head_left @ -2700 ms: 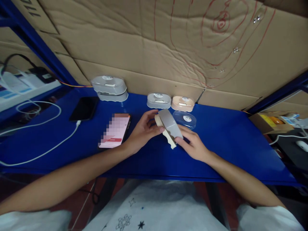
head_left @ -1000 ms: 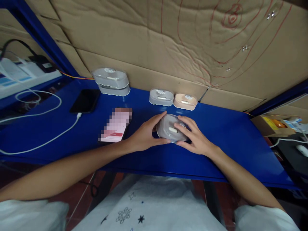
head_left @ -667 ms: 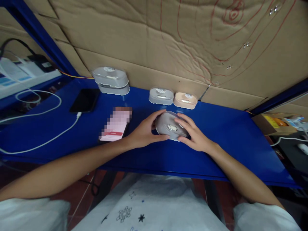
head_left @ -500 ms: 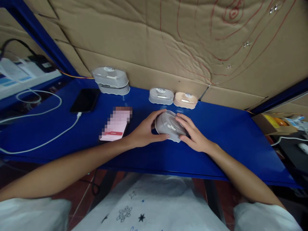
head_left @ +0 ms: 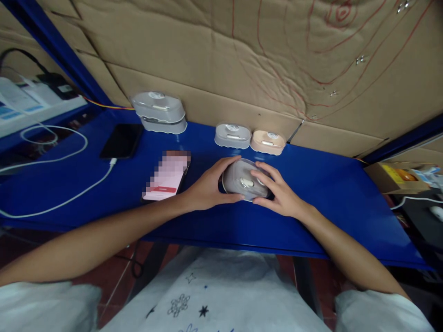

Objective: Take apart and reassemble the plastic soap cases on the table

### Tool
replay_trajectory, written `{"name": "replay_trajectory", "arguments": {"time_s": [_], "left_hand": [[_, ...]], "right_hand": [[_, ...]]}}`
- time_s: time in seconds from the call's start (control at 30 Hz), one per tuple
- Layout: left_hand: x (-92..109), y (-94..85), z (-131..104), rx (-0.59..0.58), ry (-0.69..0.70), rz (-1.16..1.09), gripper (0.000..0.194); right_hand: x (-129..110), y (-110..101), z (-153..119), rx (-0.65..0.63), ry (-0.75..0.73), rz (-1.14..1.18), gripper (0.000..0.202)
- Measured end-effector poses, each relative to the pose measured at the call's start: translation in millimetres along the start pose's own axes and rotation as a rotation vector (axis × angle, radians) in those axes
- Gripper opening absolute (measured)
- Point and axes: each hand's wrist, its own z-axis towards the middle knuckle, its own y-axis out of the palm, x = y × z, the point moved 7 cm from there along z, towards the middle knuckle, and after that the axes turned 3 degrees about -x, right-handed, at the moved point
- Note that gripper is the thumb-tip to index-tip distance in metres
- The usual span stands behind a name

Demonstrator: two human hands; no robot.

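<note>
From my remote seat, I see the grey box (head_left: 238, 177) at the near middle, its left side clamped between left hand (head_left: 212, 186) thumb and fingers; right hand (head_left: 283, 191) fingers are spread but gripping its right end. I judge its clear lid on, though I cannot tell whether it is fully seated; the far grey box (head_left: 232, 137), peach box (head_left: 267, 142) and stacked boxes (head_left: 158, 111) look closed. The blue table (head_left: 277, 237) also bears two phones (head_left: 121, 141) on the left, before a cardboard wall (head_left: 173, 41), above red floor tiles (head_left: 116, 281).
</note>
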Motion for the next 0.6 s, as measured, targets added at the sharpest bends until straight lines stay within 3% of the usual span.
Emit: {"name": "replay_trajectory", "arguments": {"time_s": [0.17,0.3,0.4,0.47,0.53,0.6], "left_hand": [[-2.5,4.8,6.8,-0.125,-0.045,0.279,0.100],[-4.1,-19.3,52.1,-0.080,0.049,0.599,0.077],[-29.2,-43.5,89.4,-0.142,-0.078,0.778,0.073],[-40.7,-51.5,95.9,-0.196,-0.129,0.791,0.070],[-34.6,-47.7,84.6,-0.203,-0.056,0.765,0.062],[-15.6,-33.0,59.6,-0.203,0.061,0.708,0.049]], "right_hand": [[9.7,-10.3,2.5,-0.053,0.063,-0.059,0.067],[29.8,-31.3,-7.8,-0.095,0.142,-0.100,0.061],[70.7,-61.3,-35.5,-0.124,0.301,-0.241,0.059],[110.4,-89.1,-64.1,-0.097,0.478,-0.367,0.056],[147.7,-115.5,-93.9,-0.019,0.622,-0.429,0.055],[177.5,-134.9,-118.9,0.093,0.749,-0.491,0.055]]}}
